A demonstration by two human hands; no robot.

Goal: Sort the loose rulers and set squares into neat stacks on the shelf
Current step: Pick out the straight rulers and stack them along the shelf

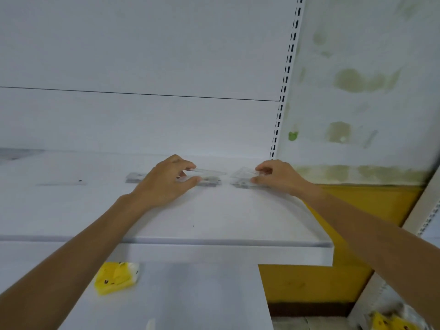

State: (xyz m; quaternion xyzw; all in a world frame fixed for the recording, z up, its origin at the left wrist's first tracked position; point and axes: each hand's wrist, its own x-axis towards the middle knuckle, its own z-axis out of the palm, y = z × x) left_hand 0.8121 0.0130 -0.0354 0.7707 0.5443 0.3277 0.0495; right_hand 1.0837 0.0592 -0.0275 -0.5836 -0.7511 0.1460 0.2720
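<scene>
On the white shelf (214, 215), near its back wall, lie clear plastic rulers and set squares. My left hand (166, 182) is over a stack of clear rulers (134, 177), and its thumb and fingers pinch a clear piece (209, 172) at the stack's right end. My right hand (276, 177) pinches the edge of a stack of clear set squares (242, 176) just to the right. The two stacks sit a small gap apart. My hands hide parts of both stacks.
A slotted upright (287, 75) stands at the shelf's back right corner, beside a stained white wall (362, 91). A yellow packet (116, 277) lies on the lower shelf, and more yellow packets (390, 323) show at the bottom right. The shelf's front edge (214, 241) is below my forearms.
</scene>
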